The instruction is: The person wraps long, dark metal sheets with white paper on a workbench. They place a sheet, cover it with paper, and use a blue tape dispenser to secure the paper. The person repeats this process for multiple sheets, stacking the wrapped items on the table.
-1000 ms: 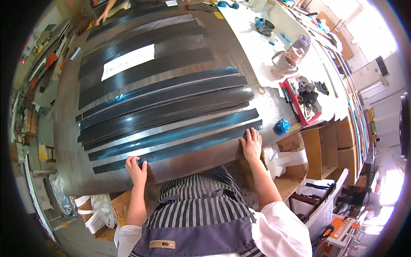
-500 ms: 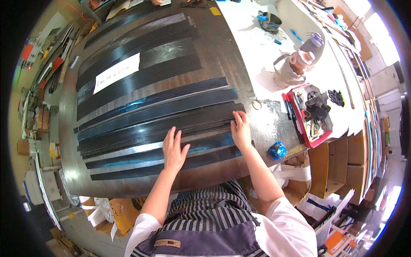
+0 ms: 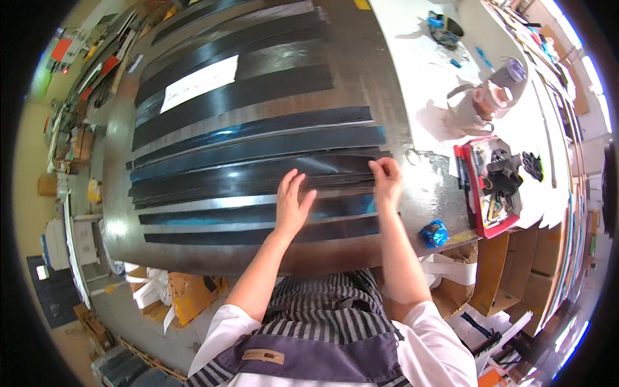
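Observation:
A stack of long black strips point(image 3: 213, 182) lies across the dark table before me. At the stack's right end, my right hand point(image 3: 387, 186) pinches the corner of the top black strip point(image 3: 332, 165), whose end bows slightly upward. My left hand point(image 3: 293, 205) is at the near side of the stack, right of its middle, with fingers apart and fingertips over the strips; whether they touch is unclear. Beyond the stack lie dark bluish strips point(image 3: 271, 145). Nearer me, a glossy blue-black strip point(image 3: 251, 214) and a narrower black strip point(image 3: 206, 237) lie separately.
Farther back, a white paper with handwriting point(image 3: 200, 82) lies on wide black sheets point(image 3: 277, 89). To the right are a blue roll point(image 3: 434, 233), a red-edged box of small tools point(image 3: 477, 193), a pinkish bottle point(image 3: 493, 100) and a dark cup point(image 3: 445, 31). Cardboard boxes point(image 3: 516, 258) stand below.
My right hand has closed on the top strip's right corner, and that end now curves up. The left hand stays spread by the near edge. The whole view has shifted.

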A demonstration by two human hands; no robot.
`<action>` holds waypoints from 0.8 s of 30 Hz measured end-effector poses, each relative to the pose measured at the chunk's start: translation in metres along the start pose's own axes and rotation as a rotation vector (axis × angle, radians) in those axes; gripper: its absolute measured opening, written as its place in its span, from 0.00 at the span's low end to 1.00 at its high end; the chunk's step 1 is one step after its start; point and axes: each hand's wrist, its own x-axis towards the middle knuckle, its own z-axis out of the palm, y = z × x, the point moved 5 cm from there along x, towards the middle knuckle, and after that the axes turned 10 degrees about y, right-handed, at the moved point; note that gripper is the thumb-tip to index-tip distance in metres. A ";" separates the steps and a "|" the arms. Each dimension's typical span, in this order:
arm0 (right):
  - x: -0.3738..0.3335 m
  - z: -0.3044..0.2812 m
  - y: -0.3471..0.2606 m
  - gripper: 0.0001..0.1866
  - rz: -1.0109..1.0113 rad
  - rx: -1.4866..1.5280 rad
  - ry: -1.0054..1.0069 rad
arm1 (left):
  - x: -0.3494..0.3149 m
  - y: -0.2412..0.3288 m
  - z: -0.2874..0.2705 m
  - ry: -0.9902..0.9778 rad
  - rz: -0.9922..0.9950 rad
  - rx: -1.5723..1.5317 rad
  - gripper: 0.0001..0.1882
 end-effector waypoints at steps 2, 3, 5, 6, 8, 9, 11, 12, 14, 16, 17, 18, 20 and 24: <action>-0.011 -0.013 -0.033 0.06 -0.081 -0.101 -0.071 | -0.004 -0.013 -0.018 0.002 -0.093 -0.139 0.22; -0.023 -0.018 -0.060 0.04 -0.053 -0.056 -0.072 | -0.013 -0.029 -0.022 -0.053 -0.426 -0.381 0.23; -0.031 -0.045 -0.079 0.06 -0.066 -0.086 -0.017 | -0.018 -0.061 -0.037 0.048 -0.931 -1.098 0.29; -0.034 -0.061 -0.078 0.07 -0.030 -0.046 0.021 | -0.018 -0.092 -0.050 0.089 -1.044 -1.360 0.30; -0.030 -0.096 -0.064 0.07 -0.118 -0.007 0.024 | 0.005 -0.116 -0.106 0.383 -0.869 -1.420 0.23; -0.031 -0.110 -0.056 0.07 -0.063 0.029 0.003 | 0.007 -0.137 -0.141 0.463 -0.674 -1.354 0.18; -0.033 -0.139 -0.022 0.06 0.067 0.058 -0.013 | -0.012 -0.206 -0.196 0.670 -0.674 -1.241 0.13; -0.034 -0.152 -0.005 0.06 0.115 0.045 -0.041 | -0.020 -0.224 -0.220 0.679 -0.580 -1.253 0.12; -0.040 -0.179 0.031 0.07 0.135 -0.014 0.018 | -0.039 -0.239 -0.253 0.917 -0.705 -1.181 0.13; -0.053 -0.178 0.038 0.06 0.152 -0.085 0.006 | -0.065 -0.236 -0.278 1.008 -0.777 -0.916 0.06; -0.057 -0.176 0.041 0.05 0.178 -0.091 -0.027 | -0.082 -0.244 -0.286 1.005 -0.813 -0.772 0.08; -0.060 -0.174 0.044 0.04 0.205 -0.097 -0.059 | -0.100 -0.255 -0.292 0.998 -0.846 -0.627 0.10; -0.065 -0.168 0.048 0.05 0.180 -0.142 -0.041 | -0.126 -0.273 -0.294 0.972 -0.793 -0.454 0.18; -0.062 -0.173 0.071 0.06 0.017 -0.340 -0.068 | -0.153 -0.291 -0.281 1.109 -0.806 -0.264 0.30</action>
